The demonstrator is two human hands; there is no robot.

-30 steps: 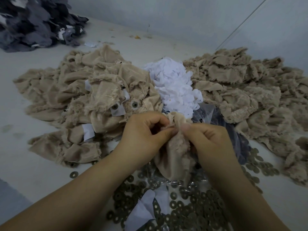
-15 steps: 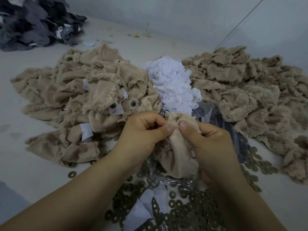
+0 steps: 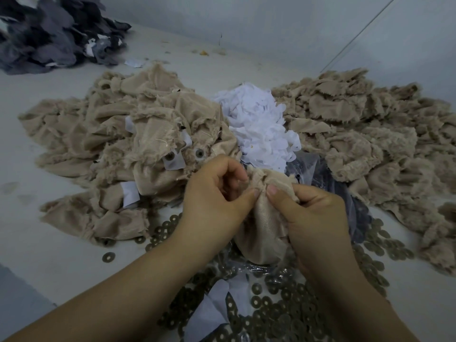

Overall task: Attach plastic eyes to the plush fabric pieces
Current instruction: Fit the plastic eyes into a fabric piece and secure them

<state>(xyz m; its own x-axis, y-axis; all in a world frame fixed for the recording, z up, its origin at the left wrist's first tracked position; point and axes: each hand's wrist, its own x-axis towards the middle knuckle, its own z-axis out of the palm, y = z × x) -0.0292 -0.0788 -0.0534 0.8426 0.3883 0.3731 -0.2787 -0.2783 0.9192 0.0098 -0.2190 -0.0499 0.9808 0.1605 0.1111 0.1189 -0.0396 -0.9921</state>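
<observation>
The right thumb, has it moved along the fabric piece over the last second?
Yes. The right thumb has come up onto the smooth backing of the fabric piece and now sits tip to tip with the left thumb, nearer the white scraps.

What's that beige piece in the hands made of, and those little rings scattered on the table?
The beige piece looks like plush fabric: a smooth, finely ribbed knit backing faces us, with fuzzy pile at its edges. The rings look like thin flat washers, dull brownish with a center hole; metal or plastic, I cannot tell.
</observation>
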